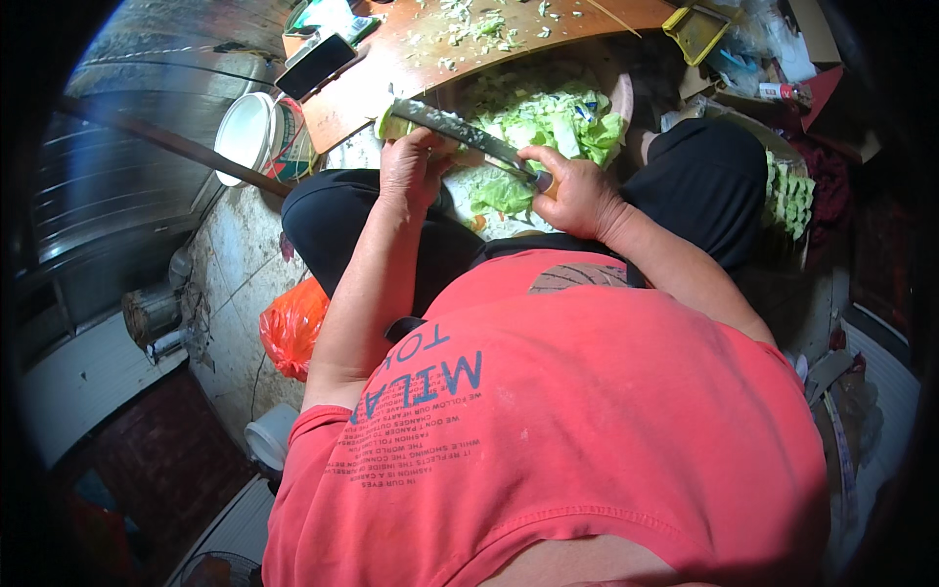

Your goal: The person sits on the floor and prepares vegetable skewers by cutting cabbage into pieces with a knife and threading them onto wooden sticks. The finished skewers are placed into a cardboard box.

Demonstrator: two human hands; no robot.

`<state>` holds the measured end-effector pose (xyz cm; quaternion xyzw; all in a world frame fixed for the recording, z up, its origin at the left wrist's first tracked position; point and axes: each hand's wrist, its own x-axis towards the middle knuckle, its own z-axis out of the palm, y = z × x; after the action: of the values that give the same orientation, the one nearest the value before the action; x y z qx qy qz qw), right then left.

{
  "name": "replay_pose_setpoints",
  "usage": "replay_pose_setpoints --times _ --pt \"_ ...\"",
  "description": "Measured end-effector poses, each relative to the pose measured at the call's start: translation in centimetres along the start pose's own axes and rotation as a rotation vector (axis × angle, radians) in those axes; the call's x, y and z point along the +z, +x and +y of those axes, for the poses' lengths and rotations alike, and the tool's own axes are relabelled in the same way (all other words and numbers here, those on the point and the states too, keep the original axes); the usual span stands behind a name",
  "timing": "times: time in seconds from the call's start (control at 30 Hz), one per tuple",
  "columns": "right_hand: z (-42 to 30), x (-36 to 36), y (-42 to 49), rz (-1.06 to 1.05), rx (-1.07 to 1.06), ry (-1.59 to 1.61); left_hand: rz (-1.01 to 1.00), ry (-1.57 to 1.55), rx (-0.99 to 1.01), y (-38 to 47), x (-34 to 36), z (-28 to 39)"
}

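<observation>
My right hand (583,192) grips the handle of a knife (477,139). Its dark blade reaches up and left, speckled with pale chopped bits. In my left hand (411,167) is a piece of pale green leafy vegetable (389,123), partly hidden by the fingers and the blade. The blade lies across or just over that piece; whether it touches, I cannot tell. Between my knees, below both hands, cut green leaves (543,117) fill a wide pinkish basin (625,95).
A wooden table (411,55) with scattered vegetable shreds (484,29) stands ahead, a phone (315,66) at its left edge. White bucket (246,136) and red plastic bag (295,326) are at left. A yellow dustpan-like object (693,33), cardboard and a bottle (785,92) clutter the right.
</observation>
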<state>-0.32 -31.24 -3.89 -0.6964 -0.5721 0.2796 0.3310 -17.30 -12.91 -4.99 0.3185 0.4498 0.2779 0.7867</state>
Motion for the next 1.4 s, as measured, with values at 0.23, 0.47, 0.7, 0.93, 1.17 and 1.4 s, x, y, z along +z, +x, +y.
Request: replay_pose_setpoints --times 0.23,0.47,0.7,0.93,1.17,1.4 --pt "-0.3 0.6 -0.1 0.04 -0.136 -0.062 -0.096 -0.106 0.132 -0.5 0.7 -1.1" --pt "0.0 0.7 0.1 0.031 -0.133 -0.085 -0.091 -0.073 0.012 0.2 -0.3 -1.1" --pt "0.7 0.8 0.1 -0.026 -0.03 -0.087 -0.045 0.011 0.002 -1.1 0.5 -0.2" --pt "1.7 1.1 0.5 -0.01 0.337 0.04 0.078 0.032 0.014 -0.5 -1.4 1.4" --pt "0.7 0.4 0.3 0.058 0.157 0.058 0.119 -0.057 -0.008 -0.6 -0.3 0.5" --pt "0.0 0.5 -0.1 0.041 -0.118 -0.013 -0.067 0.027 0.169 -0.2 -0.4 -1.1"
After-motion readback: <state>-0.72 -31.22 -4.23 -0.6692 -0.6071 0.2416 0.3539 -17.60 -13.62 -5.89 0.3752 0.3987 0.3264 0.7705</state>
